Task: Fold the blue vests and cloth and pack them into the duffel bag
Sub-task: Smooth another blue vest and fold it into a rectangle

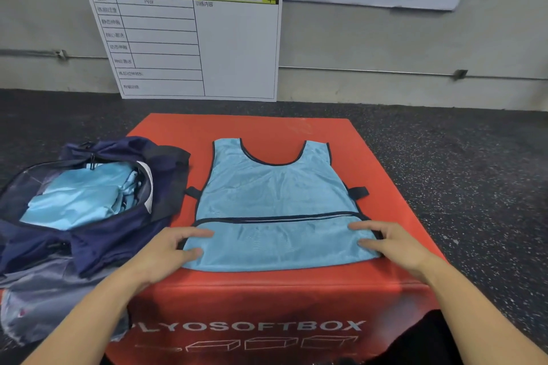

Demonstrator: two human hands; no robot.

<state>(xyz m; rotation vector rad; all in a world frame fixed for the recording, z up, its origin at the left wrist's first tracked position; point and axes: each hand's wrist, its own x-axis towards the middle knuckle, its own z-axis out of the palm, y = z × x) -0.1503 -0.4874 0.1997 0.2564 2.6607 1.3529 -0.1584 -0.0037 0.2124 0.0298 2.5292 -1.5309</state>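
Hands pinch the folded-up hem of the blue vest [275, 187] on the red box [385, 163]: left hand [166, 252], right hand [394, 243]. Left of the box, the duffel bag [98, 240] (unzipped) holds folded blue cloth [74, 201].

We note bare red surface on the plyo box [385, 157] behind and right of the vest [275, 187]. Left of the vest, the open duffel bag [112, 234] overlaps the box edge, obstructing that side; its mouth faces upward.
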